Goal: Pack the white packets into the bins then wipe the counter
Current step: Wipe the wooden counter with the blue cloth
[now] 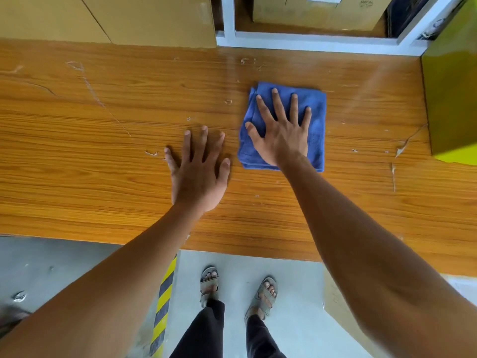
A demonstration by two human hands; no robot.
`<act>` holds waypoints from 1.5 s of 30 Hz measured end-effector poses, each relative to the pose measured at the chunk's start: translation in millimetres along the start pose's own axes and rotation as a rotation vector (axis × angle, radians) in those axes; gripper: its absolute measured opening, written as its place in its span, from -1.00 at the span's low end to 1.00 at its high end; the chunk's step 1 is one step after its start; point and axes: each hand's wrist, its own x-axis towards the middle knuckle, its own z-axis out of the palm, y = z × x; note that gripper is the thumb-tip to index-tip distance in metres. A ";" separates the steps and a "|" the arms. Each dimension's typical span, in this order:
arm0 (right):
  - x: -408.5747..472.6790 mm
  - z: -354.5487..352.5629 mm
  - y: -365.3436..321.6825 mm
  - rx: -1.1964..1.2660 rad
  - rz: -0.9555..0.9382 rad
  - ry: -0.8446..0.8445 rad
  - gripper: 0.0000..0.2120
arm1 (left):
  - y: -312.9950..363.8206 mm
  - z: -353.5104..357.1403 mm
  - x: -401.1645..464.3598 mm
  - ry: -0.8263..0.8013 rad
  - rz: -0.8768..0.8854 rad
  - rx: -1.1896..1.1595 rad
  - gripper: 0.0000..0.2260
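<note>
right hand: flat, fingers spread, presses blue cloth toward counter's far right | left hand: flat, holds nothing, mid-counter

You have bright, even daylight here, with only soft, short shadows under both hands. A pale glare streak crosses the orange wood-grain counter at upper right. The wide lens bends the edges, and the picture is slightly soft.
</note>
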 end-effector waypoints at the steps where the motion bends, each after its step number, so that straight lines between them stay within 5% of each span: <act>1: 20.5 -2.4 1.1 -0.015 -0.003 -0.007 -0.24 | -0.3 0.3 0.7 0.011 -0.004 -0.001 -0.45; 5: 25.3 1.8 -1.6 -0.005 -0.008 0.000 -0.26 | -1.0 -1.3 0.3 0.014 0.002 0.003 -0.46; 12: -127.8 22.7 -17.8 -0.007 -0.057 0.016 -0.29 | -2.9 0.9 0.7 0.007 0.004 -0.011 -0.45; 22: 4.1 3.7 -0.4 -0.013 -0.007 -0.034 -0.27 | -3.2 2.8 0.0 0.037 0.003 -0.011 -0.46; 33: -214.4 19.8 41.8 -0.025 -0.057 0.029 -0.32 | 34.4 -4.7 -21.0 0.016 0.170 -0.056 -0.50; 45: -53.0 -7.5 85.7 -0.025 0.087 0.048 -0.28 | 93.7 12.9 21.4 0.023 0.127 -0.064 -0.50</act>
